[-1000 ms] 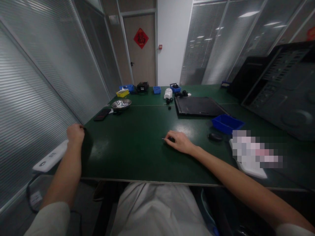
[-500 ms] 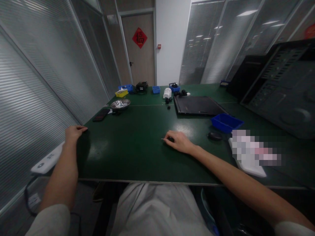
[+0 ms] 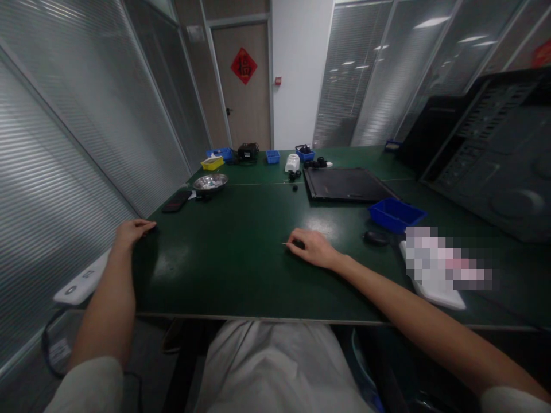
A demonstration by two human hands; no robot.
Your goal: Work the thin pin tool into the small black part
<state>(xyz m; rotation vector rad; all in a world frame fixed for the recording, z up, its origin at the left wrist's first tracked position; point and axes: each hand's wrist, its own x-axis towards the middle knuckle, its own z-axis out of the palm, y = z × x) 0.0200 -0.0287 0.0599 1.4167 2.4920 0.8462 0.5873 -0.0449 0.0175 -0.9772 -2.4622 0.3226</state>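
My left hand [image 3: 132,232] is at the left edge of the green table [image 3: 232,258], with its fingers pinched together. Something small and dark shows just under the fingertips, too blurred to name. My right hand [image 3: 312,248] rests on the tabletop right of the middle, thumb and forefinger pressed together. From that pinch a thin pale sliver [image 3: 284,244] sticks out to the left; its kind is too small to tell. Nearest to the right hand lies a black computer mouse [image 3: 376,238].
Beyond the mouse are a blue tray [image 3: 396,214] and a closed black laptop [image 3: 348,184]. A white pad [image 3: 437,295] lies on the right, partly blurred out. Far left are a metal bowl [image 3: 210,182] and a phone [image 3: 177,201]. A large black case [image 3: 495,166] stands at right.
My left hand has shifted slightly to the right along the table edge, and a small dark thing now shows by its fingertips. My right hand has stayed in place.
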